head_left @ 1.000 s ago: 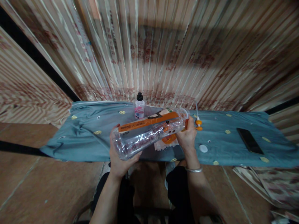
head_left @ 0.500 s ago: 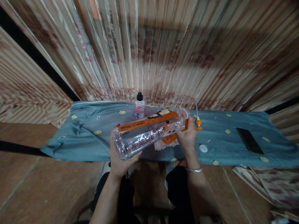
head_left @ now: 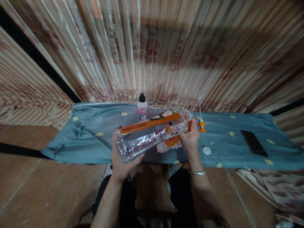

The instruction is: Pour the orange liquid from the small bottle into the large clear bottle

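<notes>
A large clear plastic bottle (head_left: 152,139) with an orange label is held in the air, tilted on its side, its neck end to the right and slightly higher. My left hand (head_left: 123,166) is wrapped round its base from below. At the neck end, my right hand (head_left: 190,137), with a silver bangle at the wrist, is closed on the bottle; its fingertips are partly hidden. Below and behind the bottle, an orange container (head_left: 172,141) rests on a whitish cloth (head_left: 163,148), mostly covered from view. An orange and white pump top (head_left: 202,125) lies right of my right hand.
A small bottle with a black cap (head_left: 142,109) stands at the back of the blue cloth-covered table (head_left: 87,145). On the right are a white round lid (head_left: 206,150) and a dark phone (head_left: 254,143). A striped curtain (head_left: 161,63) hangs close behind the table.
</notes>
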Motion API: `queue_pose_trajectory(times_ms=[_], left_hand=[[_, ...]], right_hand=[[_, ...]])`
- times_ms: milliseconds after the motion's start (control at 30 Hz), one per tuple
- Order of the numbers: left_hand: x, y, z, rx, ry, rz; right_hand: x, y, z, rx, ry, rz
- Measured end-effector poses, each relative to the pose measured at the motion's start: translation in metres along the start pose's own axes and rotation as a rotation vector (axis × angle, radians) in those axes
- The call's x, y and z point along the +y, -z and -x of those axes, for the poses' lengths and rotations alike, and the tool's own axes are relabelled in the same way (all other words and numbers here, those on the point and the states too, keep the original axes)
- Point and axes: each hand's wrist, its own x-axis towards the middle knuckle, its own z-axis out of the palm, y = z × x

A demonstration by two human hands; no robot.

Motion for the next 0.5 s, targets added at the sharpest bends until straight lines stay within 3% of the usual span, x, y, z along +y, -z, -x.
queue_pose_trajectory(times_ms=[500], left_hand=[[-0.0012, -0.0051, 0.0005, 0.01, 0.037, 0.074]], right_hand=[[-0.0001, -0.0002, -0.001, -0.018, 0.0, -0.01]])
